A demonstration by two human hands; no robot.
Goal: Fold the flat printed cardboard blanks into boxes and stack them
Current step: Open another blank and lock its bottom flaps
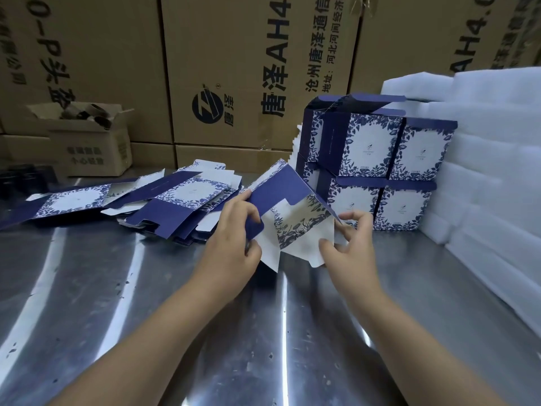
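I hold a half-opened cardboard blank (288,212), navy outside with a blue floral print and white flaps, above the metal table. My left hand (234,247) pinches its navy flap on the left. My right hand (349,244) grips its white flaps on the right. A loose pile of flat blanks (164,206) lies on the table to the left. Several folded boxes (371,162), white with blue leaf borders, stand stacked in two tiers behind the blank, at the right.
White foam sheets (483,159) are piled at the right edge. Large brown shipping cartons (234,68) form a wall at the back. A small open carton (87,139) sits at the back left. The shiny steel table (205,332) stretches toward me.
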